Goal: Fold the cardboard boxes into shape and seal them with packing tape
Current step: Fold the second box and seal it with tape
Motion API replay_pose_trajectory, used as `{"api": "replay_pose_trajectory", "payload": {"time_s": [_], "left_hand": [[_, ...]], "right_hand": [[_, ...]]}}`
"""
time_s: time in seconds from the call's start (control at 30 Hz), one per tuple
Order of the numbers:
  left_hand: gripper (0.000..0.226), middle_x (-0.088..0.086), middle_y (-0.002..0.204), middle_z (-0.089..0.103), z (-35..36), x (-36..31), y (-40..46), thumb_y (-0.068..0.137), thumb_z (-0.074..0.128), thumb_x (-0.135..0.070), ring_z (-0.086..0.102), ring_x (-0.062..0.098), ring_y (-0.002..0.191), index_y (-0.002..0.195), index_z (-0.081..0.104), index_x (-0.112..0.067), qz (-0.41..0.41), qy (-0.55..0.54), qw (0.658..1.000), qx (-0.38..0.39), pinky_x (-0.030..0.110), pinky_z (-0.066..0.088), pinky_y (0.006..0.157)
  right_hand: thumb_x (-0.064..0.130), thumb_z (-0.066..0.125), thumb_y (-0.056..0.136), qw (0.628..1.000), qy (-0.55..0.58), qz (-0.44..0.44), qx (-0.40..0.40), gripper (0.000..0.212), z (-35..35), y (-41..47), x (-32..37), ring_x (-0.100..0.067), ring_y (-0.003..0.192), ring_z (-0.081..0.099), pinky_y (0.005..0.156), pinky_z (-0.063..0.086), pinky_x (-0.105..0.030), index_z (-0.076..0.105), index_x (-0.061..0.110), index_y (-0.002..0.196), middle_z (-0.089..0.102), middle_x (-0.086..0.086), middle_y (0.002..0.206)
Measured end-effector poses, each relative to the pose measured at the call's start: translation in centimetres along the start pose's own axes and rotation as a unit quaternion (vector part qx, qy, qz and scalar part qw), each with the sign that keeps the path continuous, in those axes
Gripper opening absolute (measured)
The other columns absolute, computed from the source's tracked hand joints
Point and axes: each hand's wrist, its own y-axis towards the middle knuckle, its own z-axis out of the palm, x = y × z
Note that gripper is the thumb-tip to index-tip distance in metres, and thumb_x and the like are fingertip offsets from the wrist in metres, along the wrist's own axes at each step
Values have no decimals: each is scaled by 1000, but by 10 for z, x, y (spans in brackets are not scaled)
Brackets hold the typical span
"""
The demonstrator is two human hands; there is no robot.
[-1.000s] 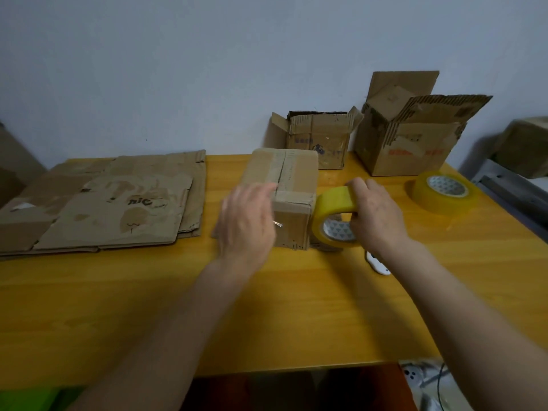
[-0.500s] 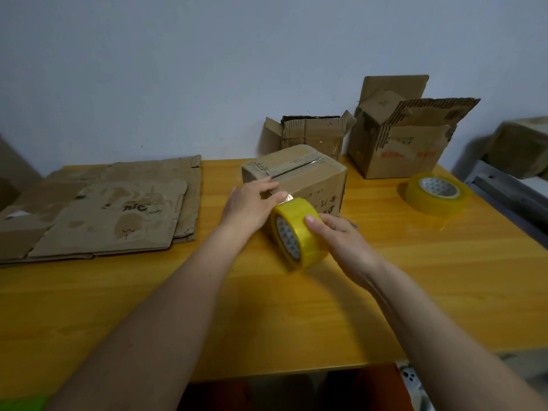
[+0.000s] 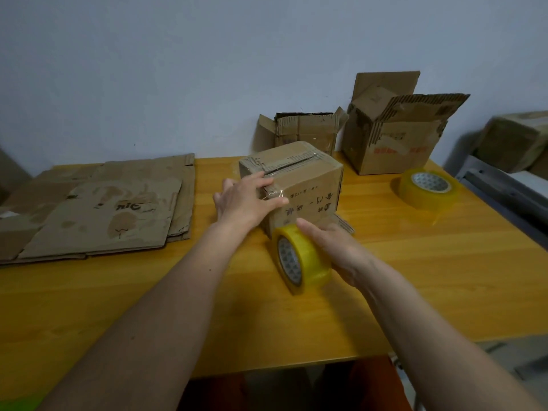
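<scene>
1. Head view, what has changed: a second ago you held the tape roll (image 3: pixel 301 259) up against the near right end of the box (image 3: pixel 292 185), with your left hand (image 3: pixel 247 203) hovering at its front. Since then the box has turned so a corner faces you, and the roll has come down and toward you, below the box's near face. I judge that you are drawing a strip off the seam and down the end face, so this box's top seal is close to finished.

2. Head view, the grips: your left hand lies with fingers fairly straight, pressing the crinkled tape end onto the top front edge of the box. Your right hand (image 3: pixel 335 247) curls over the roll's outer band from behind and holds it on edge, its core facing left.

3. Head view, places from your grips: the box sits under your left hand and just beyond your right. The spare roll (image 3: pixel 427 188) lies well off to the right of your right hand; the flat cardboard (image 3: pixel 98 212) lies left of your left hand; two open boxes (image 3: pixel 391 132) stand beyond, against the wall.
</scene>
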Motion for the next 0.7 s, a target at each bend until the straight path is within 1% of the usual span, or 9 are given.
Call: {"api": "replay_pose_trajectory", "payload": {"time_s": [0.1, 0.17, 0.23, 0.27, 0.37, 0.47, 0.57, 0.63, 0.7], "left_hand": [[69, -23, 146, 39, 4, 0, -2, 66, 74, -62, 36, 18, 121, 129, 52, -45, 1, -17, 1000, -22, 32, 19, 82], [73, -21, 146, 40, 8, 1, -4, 64, 78, -57, 37, 18, 119, 130, 51, -44, 11, -20, 999, -31, 31, 20, 81], [77, -20, 146, 40, 11, 2, -5, 62, 81, -54, 37, 17, 119, 131, 50, -43, 17, -30, 999, -37, 31, 20, 82], [78, -20, 146, 40, 11, 2, -5, 61, 82, -53, 37, 18, 120, 132, 50, -42, 18, -37, 998, -37, 31, 20, 84], [79, -12, 149, 35, 15, 3, -5, 60, 85, -45, 33, 22, 127, 131, 51, -40, 12, -70, 997, -32, 33, 26, 94], [77, 2, 145, 23, 17, 3, -9, 60, 88, -38, 23, 28, 133, 128, 52, -42, -22, -142, 989, -23, 35, 25, 106], [82, -1, 126, 22, 18, 0, -13, 62, 88, -29, 30, 20, 122, 132, 47, -43, -55, -218, 974, 14, 24, 25, 98], [88, -3, 123, 22, 19, -4, -15, 63, 88, -22, 31, 14, 114, 134, 43, -45, -80, -289, 953, 43, 22, 28, 93], [92, -4, 123, 24, 21, -7, -17, 62, 88, -14, 31, 12, 111, 135, 41, -47, -91, -348, 931, 59, 24, 30, 92]], "right_hand": [[50, 44, 95, 997, -38, -12, -59, 45, -20, 5, -9, -20, 80, 65, 75, 53, -34, 67, 12, 89, 70, -7, 88], [43, 43, 98, 974, -153, -12, -166, 43, -40, 13, -22, -25, 79, 60, 72, 48, -39, 66, 7, 89, 65, -9, 83], [41, 49, 96, 910, -333, 43, -244, 33, -58, 19, -39, -30, 95, 58, 80, 47, -41, 62, 11, 100, 62, -10, 98], [42, 52, 94, 880, -396, 76, -249, 35, -63, 20, -48, -31, 105, 55, 86, 47, -41, 60, 11, 109, 59, -12, 110], [38, 56, 92, 847, -464, 113, -235, 44, -67, 23, -68, -33, 117, 46, 91, 44, -41, 50, 8, 123, 49, -14, 126], [33, 67, 87, 876, -401, 116, -243, 36, -72, 26, -70, -28, 98, 55, 79, 46, -37, 56, 8, 111, 57, -9, 107], [28, 77, 79, 907, -319, 129, -244, 25, -86, 21, -66, -22, 74, 58, 63, 44, -32, 64, 14, 94, 60, -4, 80], [26, 76, 79, 915, -281, 75, -280, 20, -93, 16, -62, -19, 70, 57, 60, 43, -32, 66, 12, 90, 63, -3, 78], [22, 71, 84, 930, -221, -36, -290, 10, -90, 14, -50, -13, 71, 56, 59, 44, -30, 67, 17, 91, 64, 0, 81]]}}
